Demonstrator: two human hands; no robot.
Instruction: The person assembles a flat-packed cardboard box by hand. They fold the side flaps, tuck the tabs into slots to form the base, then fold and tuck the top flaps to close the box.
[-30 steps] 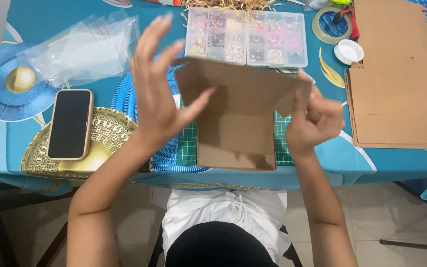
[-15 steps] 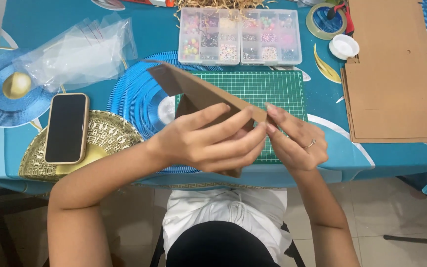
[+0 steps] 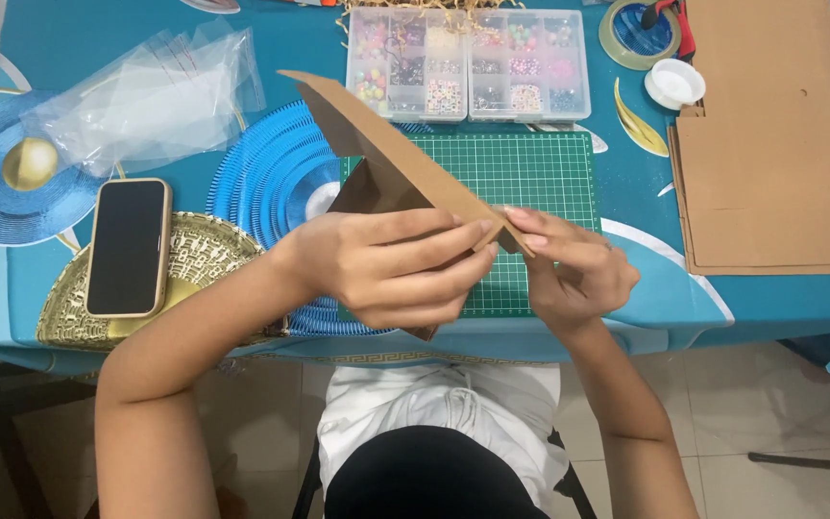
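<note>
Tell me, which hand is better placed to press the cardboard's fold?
Probably the right hand: its fingertips already pinch the cardboard at the folded edge, while the left hand wraps around the sheet, supporting it.

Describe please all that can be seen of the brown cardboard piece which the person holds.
The cardboard piece is plain brown, thin and stiff-looking, folded so that one flap rises toward the bead box while another part hangs below, partly hidden. It is held in the air above the green cutting mat, tilted, its edge toward the camera. The left hand wraps it from the left; the right hand pinches its near end with the fingertips. Nothing else touches it.
</note>
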